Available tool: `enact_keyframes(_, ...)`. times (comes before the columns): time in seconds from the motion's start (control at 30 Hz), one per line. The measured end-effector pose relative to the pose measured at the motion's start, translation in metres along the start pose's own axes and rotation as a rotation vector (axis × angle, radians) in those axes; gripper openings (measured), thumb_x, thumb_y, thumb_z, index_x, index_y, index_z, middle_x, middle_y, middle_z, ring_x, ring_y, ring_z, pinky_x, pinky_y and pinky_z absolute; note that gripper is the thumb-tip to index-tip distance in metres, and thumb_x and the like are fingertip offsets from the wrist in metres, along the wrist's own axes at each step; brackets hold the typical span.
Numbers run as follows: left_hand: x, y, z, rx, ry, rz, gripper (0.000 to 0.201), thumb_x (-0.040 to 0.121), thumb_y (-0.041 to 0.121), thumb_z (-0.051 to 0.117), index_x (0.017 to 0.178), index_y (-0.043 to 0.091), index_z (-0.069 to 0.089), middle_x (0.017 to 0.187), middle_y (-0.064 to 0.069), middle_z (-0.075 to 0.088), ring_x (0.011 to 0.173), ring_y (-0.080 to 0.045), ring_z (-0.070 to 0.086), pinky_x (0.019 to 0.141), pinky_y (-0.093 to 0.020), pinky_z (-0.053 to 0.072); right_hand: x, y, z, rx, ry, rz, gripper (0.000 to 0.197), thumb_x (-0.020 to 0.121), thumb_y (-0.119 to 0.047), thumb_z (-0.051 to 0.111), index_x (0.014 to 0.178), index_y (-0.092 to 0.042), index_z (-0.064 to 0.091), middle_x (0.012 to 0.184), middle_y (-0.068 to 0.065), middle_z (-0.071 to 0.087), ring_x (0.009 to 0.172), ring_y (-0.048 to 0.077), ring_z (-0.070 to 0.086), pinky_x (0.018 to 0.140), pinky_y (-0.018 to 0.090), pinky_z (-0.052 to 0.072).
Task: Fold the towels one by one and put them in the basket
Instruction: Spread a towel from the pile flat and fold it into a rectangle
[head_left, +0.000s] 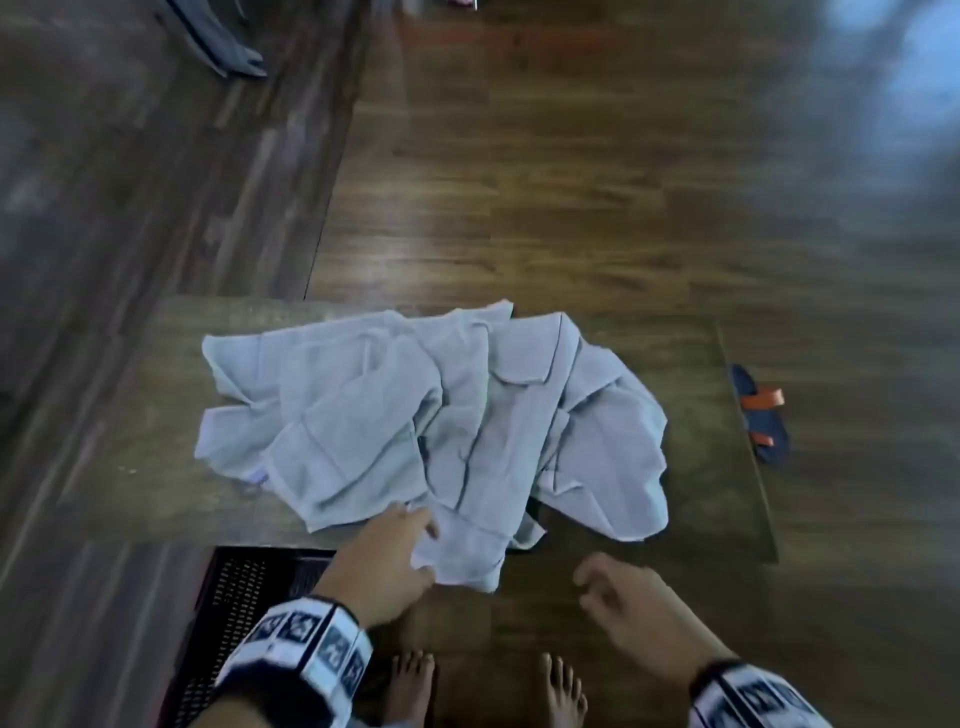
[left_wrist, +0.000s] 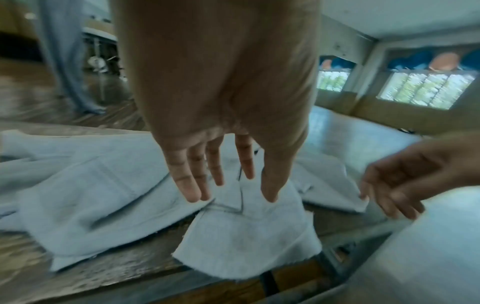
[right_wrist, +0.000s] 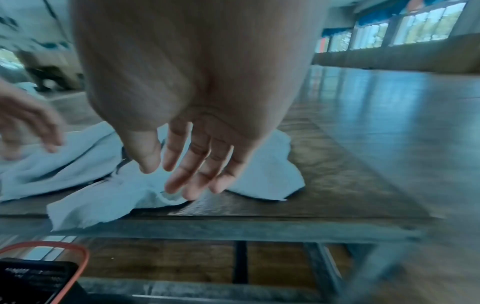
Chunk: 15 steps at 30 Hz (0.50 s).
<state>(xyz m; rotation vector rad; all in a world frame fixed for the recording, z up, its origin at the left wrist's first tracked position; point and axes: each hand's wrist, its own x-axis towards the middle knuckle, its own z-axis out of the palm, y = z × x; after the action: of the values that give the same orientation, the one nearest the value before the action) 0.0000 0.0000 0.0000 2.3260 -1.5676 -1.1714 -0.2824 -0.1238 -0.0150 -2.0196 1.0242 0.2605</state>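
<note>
A heap of pale grey-blue towels (head_left: 431, 415) lies crumpled across the middle of the head view, spread over a low wooden table (head_left: 701, 499). One corner of the heap hangs over the table's near edge, toward the bottom centre of the frame.

The left hand (head_left: 382, 561) is at that overhanging corner, fingers (left_wrist: 193, 181) straight and slightly spread, reaching over the cloth; whether they press on it cannot be told through the blur. It grips nothing.

The right hand (head_left: 631, 605) hovers lower right of the heap, just off its edge, fingers (right_wrist: 182, 170) loosely extended and apart, holding nothing.

The basket (head_left: 249, 608), dark with a perforated wall, sits on the floor at the lower left, below the table's near edge and partly behind the left wrist.

Two bare feet (head_left: 410, 686) stand at the bottom centre. A blue and orange sandal (head_left: 761, 415) lies on the wooden floor (head_left: 571, 171) to the right of the table.
</note>
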Motion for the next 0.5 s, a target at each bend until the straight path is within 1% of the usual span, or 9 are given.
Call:
enact_keyframes(0.07, 0.021, -0.013, 0.020, 0.104, 0.020, -0.035, 0.047, 0.081, 0.032, 0.065, 0.122, 0.037, 0.043, 0.118, 0.007, 0.036, 0.111, -0.018, 0.049, 0.084, -0.033, 0.050, 0.033, -0.011, 0.025, -0.066, -0.028, -0.056, 0.040, 0.089, -0.032, 0.061, 0.122, -0.047, 0.045, 0.095, -0.016, 0.061, 0.080, 0.002, 0.057, 0.081, 0.033, 0.053)
enact_keyframes(0.13, 0.042, -0.026, 0.037, 0.183, 0.028, -0.049, 0.064, 0.074, 0.036, 0.072, 0.128, 0.040, 0.038, 0.121, 0.003, 0.030, 0.115, -0.023, 0.047, 0.084, -0.034, 0.051, 0.067, -0.019, 0.053, -0.224, 0.037, -0.185, 0.064, 0.090, -0.032, 0.058, 0.144, -0.047, 0.029, 0.118, -0.015, 0.053, 0.104, 0.010, 0.056, 0.094, 0.034, 0.048)
enact_keyframes(0.17, 0.052, -0.036, 0.050, 0.229, 0.035, -0.026, 0.070, 0.070, 0.040, 0.075, 0.129, 0.040, 0.037, 0.122, 0.001, 0.028, 0.115, -0.025, 0.046, 0.087, -0.035, 0.051, 0.080, -0.021, 0.066, -0.313, 0.068, -0.233, 0.068, 0.090, -0.030, 0.056, 0.148, -0.046, 0.025, 0.125, -0.012, 0.050, 0.112, 0.015, 0.054, 0.098, 0.035, 0.045)
enact_keyframes(0.2, 0.055, -0.041, 0.058, 0.243, 0.039, -0.005, 0.076, 0.067, 0.046, 0.078, 0.130, 0.040, 0.036, 0.123, 0.000, 0.027, 0.116, -0.026, 0.045, 0.091, -0.036, 0.051, 0.088, -0.021, 0.078, -0.378, 0.122, -0.269, 0.066, 0.090, -0.028, 0.053, 0.148, -0.045, 0.028, 0.126, -0.009, 0.050, 0.114, 0.017, 0.052, 0.098, 0.035, 0.043)
enact_keyframes(0.27, 0.063, -0.054, 0.070, 0.270, 0.065, 0.046, 0.079, 0.063, 0.055, 0.077, 0.129, 0.042, 0.036, 0.119, 0.002, 0.025, 0.115, -0.023, 0.041, 0.095, -0.038, 0.049, 0.101, -0.019, 0.090, -0.487, 0.250, -0.325, 0.046, 0.091, -0.026, 0.051, 0.134, -0.042, 0.047, 0.116, -0.007, 0.053, 0.107, 0.017, 0.055, 0.094, 0.034, 0.043)
enact_keyframes(0.33, 0.066, -0.056, 0.074, 0.244, 0.101, 0.113, 0.069, 0.062, 0.064, 0.066, 0.123, 0.046, 0.039, 0.112, 0.005, 0.027, 0.111, -0.020, 0.036, 0.095, -0.037, 0.046, 0.106, -0.022, 0.092, -0.465, 0.381, -0.413, 0.028, 0.089, -0.026, 0.052, 0.114, -0.034, 0.062, 0.100, -0.006, 0.055, 0.094, 0.018, 0.058, 0.086, 0.036, 0.046)
enact_keyframes(0.4, 0.062, -0.051, 0.075, 0.194, 0.101, 0.175, 0.074, 0.058, 0.072, 0.058, 0.124, 0.047, 0.039, 0.115, 0.006, 0.030, 0.111, -0.017, 0.033, 0.096, -0.037, 0.042, 0.102, -0.024, 0.088, -0.364, 0.494, -0.487, 0.027, 0.083, -0.029, 0.048, 0.105, -0.028, 0.065, 0.092, -0.006, 0.053, 0.086, 0.020, 0.058, 0.078, 0.037, 0.045)
enact_keyframes(0.47, 0.048, -0.041, 0.077, 0.108, 0.126, 0.220, 0.080, 0.061, 0.069, 0.063, 0.130, 0.035, 0.043, 0.119, 0.001, 0.040, 0.111, -0.017, 0.039, 0.094, -0.038, 0.042, 0.083, -0.033, 0.085, -0.201, 0.566, -0.523, 0.027, 0.082, -0.028, 0.048, 0.104, -0.025, 0.062, 0.095, -0.006, 0.054, 0.089, 0.018, 0.056, 0.079, 0.035, 0.046)
enact_keyframes(0.5, 0.041, -0.034, 0.076, 0.011, 0.213, 0.283, 0.064, 0.070, 0.057, 0.069, 0.123, 0.025, 0.053, 0.113, -0.005, 0.050, 0.106, -0.021, 0.047, 0.089, -0.039, 0.045, 0.074, -0.040, 0.080, -0.099, 0.586, -0.540, 0.024, 0.082, -0.023, 0.052, 0.104, -0.023, 0.060, 0.098, -0.004, 0.056, 0.091, 0.017, 0.056, 0.080, 0.035, 0.047)
